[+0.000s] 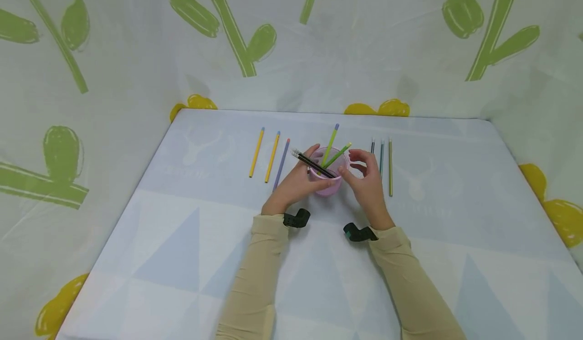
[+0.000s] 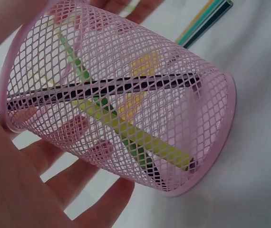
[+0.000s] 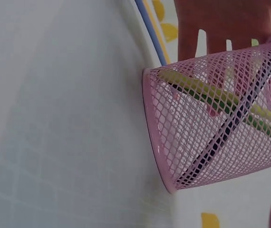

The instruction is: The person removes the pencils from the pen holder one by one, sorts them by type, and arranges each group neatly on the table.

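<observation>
Head view: a pink mesh cup [image 1: 330, 190] is gripped by the left hand [image 1: 296, 183], the thumb set at its near rim, and two green pencils [image 1: 339, 154] and some black pencils [image 1: 314, 164] are held leaning inside it. Just right of the cup, the right hand [image 1: 370, 183] is held loosely curved, fingers and thumb parted, though whether the rim is touched cannot be told. On the pale table [image 1: 168, 218], two yellow pencils [image 1: 256, 153] and a purple pencil [image 1: 281, 163] are laid left of the cup, and three more pencils [image 1: 390, 175] right of it
</observation>
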A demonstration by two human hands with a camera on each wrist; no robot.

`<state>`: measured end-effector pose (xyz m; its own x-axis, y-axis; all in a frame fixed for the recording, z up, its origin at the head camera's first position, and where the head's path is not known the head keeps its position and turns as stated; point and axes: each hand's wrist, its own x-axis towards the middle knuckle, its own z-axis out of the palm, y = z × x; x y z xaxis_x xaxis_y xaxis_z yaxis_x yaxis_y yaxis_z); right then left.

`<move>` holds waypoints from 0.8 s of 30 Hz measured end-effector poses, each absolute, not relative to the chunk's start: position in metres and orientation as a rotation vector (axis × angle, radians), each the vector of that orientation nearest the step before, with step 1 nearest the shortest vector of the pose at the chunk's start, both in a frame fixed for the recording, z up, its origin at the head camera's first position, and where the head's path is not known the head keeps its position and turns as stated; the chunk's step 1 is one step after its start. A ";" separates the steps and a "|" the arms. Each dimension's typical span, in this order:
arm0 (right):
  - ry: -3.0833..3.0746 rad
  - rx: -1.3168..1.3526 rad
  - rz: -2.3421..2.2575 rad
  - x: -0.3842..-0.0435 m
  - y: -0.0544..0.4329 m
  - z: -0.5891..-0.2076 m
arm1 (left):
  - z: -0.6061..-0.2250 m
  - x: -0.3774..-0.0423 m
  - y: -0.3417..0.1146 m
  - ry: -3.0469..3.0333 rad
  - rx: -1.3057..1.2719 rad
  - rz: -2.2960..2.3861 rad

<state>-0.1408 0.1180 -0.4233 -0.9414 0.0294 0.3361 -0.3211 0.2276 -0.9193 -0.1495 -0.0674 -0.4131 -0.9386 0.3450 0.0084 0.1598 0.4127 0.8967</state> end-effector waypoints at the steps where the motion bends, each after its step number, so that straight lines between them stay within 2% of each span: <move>1: -2.223 0.296 1.707 -0.140 0.117 -0.423 | -0.413 -0.149 -0.067 2.500 0.455 1.536; 14: -2.361 0.757 1.126 -0.133 0.109 -0.413 | -0.405 -0.145 -0.068 2.592 0.487 1.325; 24: -2.485 0.903 1.019 -0.130 0.111 -0.406 | -0.404 -0.142 -0.077 2.536 0.662 1.341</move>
